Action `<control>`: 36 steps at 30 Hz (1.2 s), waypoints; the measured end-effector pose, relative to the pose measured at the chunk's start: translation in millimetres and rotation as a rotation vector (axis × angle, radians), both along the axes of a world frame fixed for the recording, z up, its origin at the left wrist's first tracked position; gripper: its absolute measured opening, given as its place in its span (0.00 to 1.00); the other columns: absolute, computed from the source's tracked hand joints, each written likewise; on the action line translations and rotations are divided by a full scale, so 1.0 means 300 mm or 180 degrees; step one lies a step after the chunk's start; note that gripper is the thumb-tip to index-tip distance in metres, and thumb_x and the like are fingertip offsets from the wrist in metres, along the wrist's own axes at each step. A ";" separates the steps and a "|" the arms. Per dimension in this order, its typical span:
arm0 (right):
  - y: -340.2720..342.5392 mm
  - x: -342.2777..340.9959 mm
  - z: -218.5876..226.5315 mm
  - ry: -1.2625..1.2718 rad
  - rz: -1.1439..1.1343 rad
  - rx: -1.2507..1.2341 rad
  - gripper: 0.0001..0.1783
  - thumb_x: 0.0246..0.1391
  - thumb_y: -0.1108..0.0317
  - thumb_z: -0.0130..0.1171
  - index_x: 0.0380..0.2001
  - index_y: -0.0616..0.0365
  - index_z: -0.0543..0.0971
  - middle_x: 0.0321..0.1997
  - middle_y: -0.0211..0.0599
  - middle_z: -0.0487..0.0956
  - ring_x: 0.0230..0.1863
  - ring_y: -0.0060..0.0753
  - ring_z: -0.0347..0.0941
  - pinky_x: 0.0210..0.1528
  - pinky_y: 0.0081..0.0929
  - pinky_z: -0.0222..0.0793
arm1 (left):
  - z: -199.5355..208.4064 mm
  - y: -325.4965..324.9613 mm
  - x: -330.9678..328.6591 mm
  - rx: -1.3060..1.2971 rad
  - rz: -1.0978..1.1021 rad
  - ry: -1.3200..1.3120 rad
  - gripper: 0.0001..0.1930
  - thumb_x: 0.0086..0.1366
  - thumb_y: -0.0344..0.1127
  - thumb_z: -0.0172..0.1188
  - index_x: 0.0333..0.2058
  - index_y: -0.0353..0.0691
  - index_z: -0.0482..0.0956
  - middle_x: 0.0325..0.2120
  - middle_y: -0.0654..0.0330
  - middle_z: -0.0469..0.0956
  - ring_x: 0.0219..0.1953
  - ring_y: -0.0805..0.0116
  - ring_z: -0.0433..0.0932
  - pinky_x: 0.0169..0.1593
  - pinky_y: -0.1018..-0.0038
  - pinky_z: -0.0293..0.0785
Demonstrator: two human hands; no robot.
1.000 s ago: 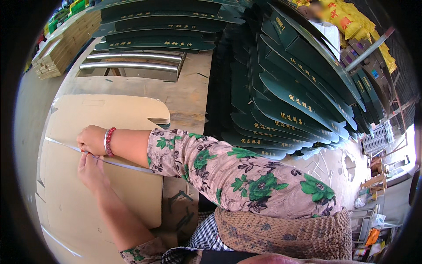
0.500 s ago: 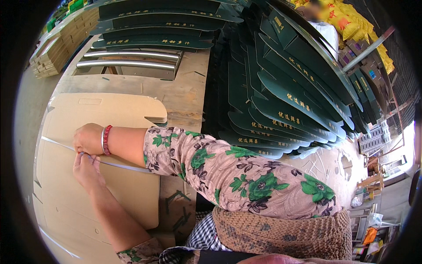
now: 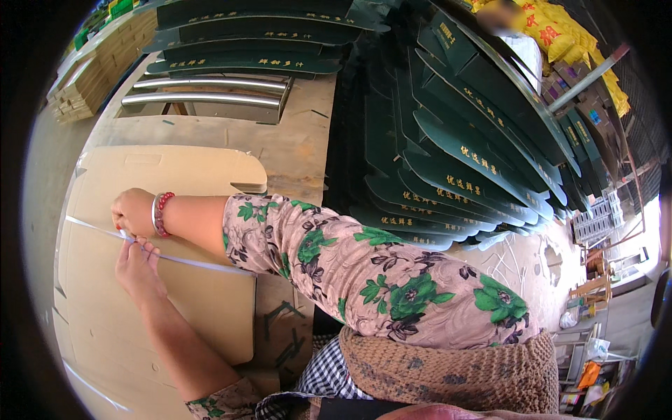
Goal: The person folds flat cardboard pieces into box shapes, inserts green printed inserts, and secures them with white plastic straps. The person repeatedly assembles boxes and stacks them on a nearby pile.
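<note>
A pale plastic strap (image 3: 199, 264) runs across a stack of flat tan cardboard sheets (image 3: 203, 315). My left hand (image 3: 140, 269) reaches up from below, thumb and fingers pinched on the strap where its parts meet. Just above it my right hand (image 3: 135, 212), wearing a red beaded bracelet and a silver bangle (image 3: 155, 212), is curled closed at the same spot. A short piece of strap shows between the two hands. The right fingertips are partly hidden, and its arm in a floral sleeve stretches across the sheets. A second strap (image 3: 94, 387) lies over the stack's near left part.
Dark green printed carton blanks (image 3: 462, 175) fan out in a large pile on the right, with more (image 3: 245, 35) at the back. Metal rollers (image 3: 203, 101) lie beyond the cardboard. A person (image 3: 521, 56) is near yellow sacks (image 3: 560, 35) at the far right.
My right hand has shifted slightly left and up, a little apart from the left fingers. My left hand keeps its pinch in nearly the same place.
</note>
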State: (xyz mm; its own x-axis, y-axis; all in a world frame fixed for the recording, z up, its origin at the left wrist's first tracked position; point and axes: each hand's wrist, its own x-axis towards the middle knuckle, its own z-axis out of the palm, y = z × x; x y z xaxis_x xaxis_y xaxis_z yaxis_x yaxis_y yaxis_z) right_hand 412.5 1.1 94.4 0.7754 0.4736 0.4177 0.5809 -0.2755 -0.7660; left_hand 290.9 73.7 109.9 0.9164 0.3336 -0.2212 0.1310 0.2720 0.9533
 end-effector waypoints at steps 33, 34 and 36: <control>-0.534 -0.626 -0.269 0.1807 0.0147 0.1101 0.12 0.59 0.67 0.46 0.25 0.57 0.75 0.13 0.28 0.67 0.16 0.20 0.64 0.21 0.22 0.59 | -0.106 -0.266 -0.027 -0.0198 -0.1445 -0.0404 0.22 0.71 0.45 0.44 0.56 0.36 0.65 0.31 0.60 0.74 0.33 0.71 0.74 0.36 0.75 0.72; -0.551 -0.652 -0.259 0.2022 0.0208 0.1346 0.12 0.60 0.66 0.46 0.26 0.57 0.75 0.13 0.27 0.67 0.16 0.20 0.63 0.21 0.22 0.59 | -0.130 -0.283 -0.065 -0.0092 -0.1456 -0.0310 0.24 0.71 0.48 0.43 0.57 0.36 0.64 0.33 0.58 0.74 0.37 0.69 0.74 0.39 0.73 0.73; -0.626 -0.749 -0.252 0.2234 0.0210 0.1155 0.11 0.60 0.65 0.46 0.28 0.58 0.75 0.13 0.26 0.65 0.15 0.20 0.61 0.19 0.22 0.59 | -0.220 -0.297 -0.169 -0.0072 -0.1812 -0.0352 0.28 0.71 0.52 0.41 0.59 0.36 0.61 0.37 0.56 0.74 0.41 0.66 0.74 0.44 0.70 0.72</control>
State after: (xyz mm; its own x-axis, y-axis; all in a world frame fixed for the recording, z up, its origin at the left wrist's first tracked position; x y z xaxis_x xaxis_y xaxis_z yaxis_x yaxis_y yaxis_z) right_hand 187.8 -186.7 18.9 0.8899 0.4557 -0.0212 -0.0646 0.0797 -0.9947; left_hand 240.1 -15.5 44.0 0.9681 -0.2224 -0.1151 0.1626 0.2085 0.9644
